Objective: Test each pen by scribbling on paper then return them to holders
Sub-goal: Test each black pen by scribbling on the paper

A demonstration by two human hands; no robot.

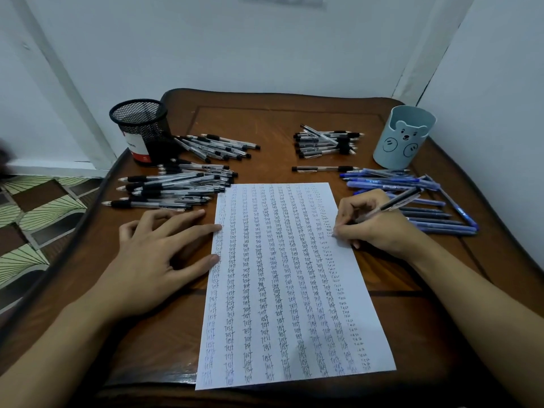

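I read the right hand (379, 228) at centre right of the frame, its fingers (348, 217) bunched and pinching a dark pen (393, 202). The barrel slants up toward the right over the hand. The tip meets the right margin of the paper (282, 304), though the fingertips partly hide the exact contact.

The sheet lies lengthwise in the middle of the brown tabletop (265, 119), covered in columns of the handwritten word "test".

The left hand (156, 260) lies flat at centre left with its fingers (191, 232) spread and holding nothing. Two fingertips touch the left edge of the sheet.

At upper left I see a black mesh holder (141, 122) standing upright, with something red and white showing through its mesh. Beside it lies a fan of clear pens (217, 147), and below that a larger heap of clear pens (176, 187) just left of the sheet's top corner.

At upper right a pale blue holder (404, 139) with a bear face stands upright. To its left is a small stack of clear pens (323, 141), with a single pen (323, 169) lying apart beneath it. A spread of blue pens (388, 180) lies behind and to the right of the writing hand.
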